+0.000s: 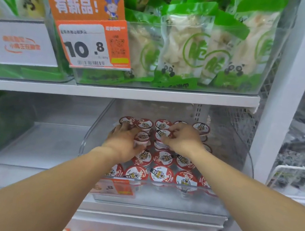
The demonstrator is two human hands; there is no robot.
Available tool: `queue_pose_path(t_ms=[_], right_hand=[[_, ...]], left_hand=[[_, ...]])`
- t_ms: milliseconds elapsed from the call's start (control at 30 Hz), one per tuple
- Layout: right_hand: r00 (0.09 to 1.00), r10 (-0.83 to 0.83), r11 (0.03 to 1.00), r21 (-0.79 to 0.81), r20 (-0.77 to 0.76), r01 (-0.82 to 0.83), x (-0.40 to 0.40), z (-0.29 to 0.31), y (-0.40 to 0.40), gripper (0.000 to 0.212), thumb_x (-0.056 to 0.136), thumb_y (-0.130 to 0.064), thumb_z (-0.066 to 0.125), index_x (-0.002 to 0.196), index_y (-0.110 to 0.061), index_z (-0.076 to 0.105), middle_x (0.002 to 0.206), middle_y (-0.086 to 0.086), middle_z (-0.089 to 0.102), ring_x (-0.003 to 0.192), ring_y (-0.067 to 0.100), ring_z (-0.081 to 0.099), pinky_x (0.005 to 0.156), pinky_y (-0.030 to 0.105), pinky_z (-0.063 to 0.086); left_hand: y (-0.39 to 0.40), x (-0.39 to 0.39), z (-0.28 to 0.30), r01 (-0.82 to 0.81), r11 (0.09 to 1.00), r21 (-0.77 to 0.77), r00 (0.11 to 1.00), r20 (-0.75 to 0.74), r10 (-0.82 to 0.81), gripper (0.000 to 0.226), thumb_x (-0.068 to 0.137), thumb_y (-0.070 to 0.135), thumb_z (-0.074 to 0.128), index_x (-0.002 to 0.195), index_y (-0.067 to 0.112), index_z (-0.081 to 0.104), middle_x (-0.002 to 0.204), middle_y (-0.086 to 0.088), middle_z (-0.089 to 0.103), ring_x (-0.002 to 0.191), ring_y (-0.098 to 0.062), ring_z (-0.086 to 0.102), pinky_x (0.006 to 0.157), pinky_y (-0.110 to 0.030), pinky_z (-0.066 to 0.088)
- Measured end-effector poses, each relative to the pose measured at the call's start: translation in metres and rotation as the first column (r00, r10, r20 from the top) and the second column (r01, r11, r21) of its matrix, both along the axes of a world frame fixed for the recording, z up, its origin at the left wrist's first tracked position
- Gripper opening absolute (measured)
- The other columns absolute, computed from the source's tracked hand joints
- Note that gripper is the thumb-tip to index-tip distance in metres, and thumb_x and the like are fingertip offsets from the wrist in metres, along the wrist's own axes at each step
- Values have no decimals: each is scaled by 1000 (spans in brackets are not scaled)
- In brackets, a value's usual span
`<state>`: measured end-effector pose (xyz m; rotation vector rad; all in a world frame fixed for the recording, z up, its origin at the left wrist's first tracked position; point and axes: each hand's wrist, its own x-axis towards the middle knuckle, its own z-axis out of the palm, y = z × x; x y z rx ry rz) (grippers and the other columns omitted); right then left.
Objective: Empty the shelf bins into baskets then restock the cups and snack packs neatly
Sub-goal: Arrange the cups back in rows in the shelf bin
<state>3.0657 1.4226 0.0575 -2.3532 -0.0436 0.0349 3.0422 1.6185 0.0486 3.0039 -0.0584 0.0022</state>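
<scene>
Store shelf bin (pixel 94 136): left hand (pixel 124 142) gripping a cup (pixel 141 140), right hand (pixel 183 140) pinching another cup (pixel 162 134).

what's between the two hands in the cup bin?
Head view: red-lidded cups. One raised cup sits in the gap between the left hand and right hand, another by the left fingers. Both hands are on them inside the clear bin.

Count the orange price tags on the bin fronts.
2. One price tag hangs on the front of the snack pack bin on the upper shelf; the other is on the cup bin below. A blurred orange patch far left may be a third.
</scene>
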Motion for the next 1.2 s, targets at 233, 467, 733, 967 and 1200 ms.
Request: queue_pose_path(t_ms=[233,467,733,967,1200], right_hand=[[998,63,993,-102,17,-61,0,-8,3,40,84,-36,80,119,-24,68,143,-1,56,126,20,56,105,30,43],[997,64,995,-72,35,-62,7,-18,0,34,80,-42,82,109,-34,67,139,2,55,119,21,59,105,35,47],[996,61,994,-91,63,-55,12,-21,-1,33,82,-39,80,112,-32,67,138,1,55,121,20,57,99,31,46],[993,98,986,-142,70,-87,3,-9,-1,47,82,-38,80,125,-23,66,136,0,60,120,20,59,97,29,46],[878,163,986,-43,451,-161,-112,41,-39,22,80,-24,80,100,-25,71,96,-12,72,76,2,68,72,15,49]], left_hand=[[8,-7,3,57,997,-42,998,-13,-58,57,100,49,48,152,32,35,161,-3,28,147,-27,24,119,-39,27],[2,-1,4,20,1000,7,997,81,-21,51,97,43,57,146,34,45,151,-5,40,141,-29,32,117,-42,26],[2,3,4,39,999,37,995,87,-42,56,95,45,61,147,35,43,151,-5,41,142,-28,30,117,-44,26],[6,-3,15,77,997,-3,996,53,-77,72,87,51,66,150,31,36,151,-5,39,139,-28,35,113,-41,32],[-12,-83,46,274,934,-228,857,499,-130,31,85,39,73,110,21,67,101,2,65,94,-18,62,86,-35,51]])
